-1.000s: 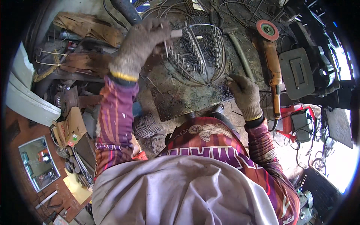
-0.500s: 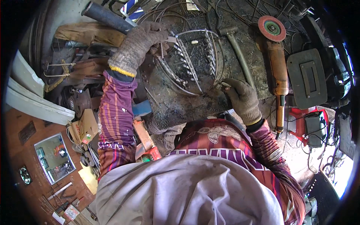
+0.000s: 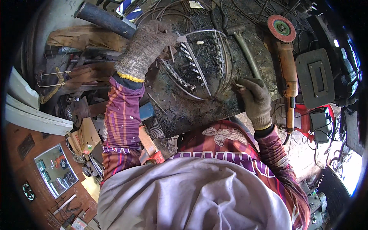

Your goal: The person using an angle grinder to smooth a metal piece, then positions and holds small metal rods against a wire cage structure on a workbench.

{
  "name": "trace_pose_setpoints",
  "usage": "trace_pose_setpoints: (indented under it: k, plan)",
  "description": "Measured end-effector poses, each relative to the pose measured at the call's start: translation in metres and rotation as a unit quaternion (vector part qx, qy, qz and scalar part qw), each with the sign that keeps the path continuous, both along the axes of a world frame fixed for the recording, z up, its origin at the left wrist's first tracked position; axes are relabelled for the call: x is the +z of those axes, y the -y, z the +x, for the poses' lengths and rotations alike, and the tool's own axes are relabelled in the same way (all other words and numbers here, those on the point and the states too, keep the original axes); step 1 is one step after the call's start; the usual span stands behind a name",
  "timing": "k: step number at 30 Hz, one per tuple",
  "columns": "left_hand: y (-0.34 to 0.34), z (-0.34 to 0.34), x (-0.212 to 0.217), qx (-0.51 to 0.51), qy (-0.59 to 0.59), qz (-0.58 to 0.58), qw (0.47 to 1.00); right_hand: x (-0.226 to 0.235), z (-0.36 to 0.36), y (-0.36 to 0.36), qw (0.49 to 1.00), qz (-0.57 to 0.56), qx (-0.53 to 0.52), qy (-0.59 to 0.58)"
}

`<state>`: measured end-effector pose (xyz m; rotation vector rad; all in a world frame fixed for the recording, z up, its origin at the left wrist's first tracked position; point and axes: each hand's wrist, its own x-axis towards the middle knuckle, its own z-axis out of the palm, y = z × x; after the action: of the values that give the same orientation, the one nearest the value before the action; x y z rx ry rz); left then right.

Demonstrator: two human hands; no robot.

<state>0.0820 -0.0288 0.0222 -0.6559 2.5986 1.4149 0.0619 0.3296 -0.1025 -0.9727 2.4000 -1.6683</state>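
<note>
Rounded metal frame, studded bars — left hand gripping slim rod, right hand pinching pale stub.

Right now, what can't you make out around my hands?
- Left hand: head view, its underside grip, around the thin rod, is hidden by the glove.
- Hammer: head view, handle end hidden by the right hand.
- Pale tip there: too small to identify.

Bench: dark metal, matt, gritty.
Left glove, right glove: rough knit cloth. Frame: bare metal, faint gloss. Hammer, toward bench's right edge: smooth metal handle.
</note>
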Motion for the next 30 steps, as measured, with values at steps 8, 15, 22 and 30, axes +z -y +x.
trace_pose_setpoints:
  k: [8,15,22,30]
  plan:
    - [0.008,0.009,-0.025,0.050,-0.077,-0.058,0.994,0.087,-0.045,0.053,0.989,0.065,0.071,-0.113]
    - [-0.013,0.003,-0.004,0.060,0.000,-0.091,0.994,0.080,-0.100,0.127,0.966,0.042,0.178,-0.184]
    - [-0.010,0.005,-0.011,0.043,-0.040,-0.155,0.986,0.084,-0.103,0.142,0.921,0.120,0.234,-0.287]
    - [-0.001,0.005,-0.024,0.034,-0.077,-0.152,0.985,0.078,-0.109,0.146,0.862,0.139,0.214,-0.439]
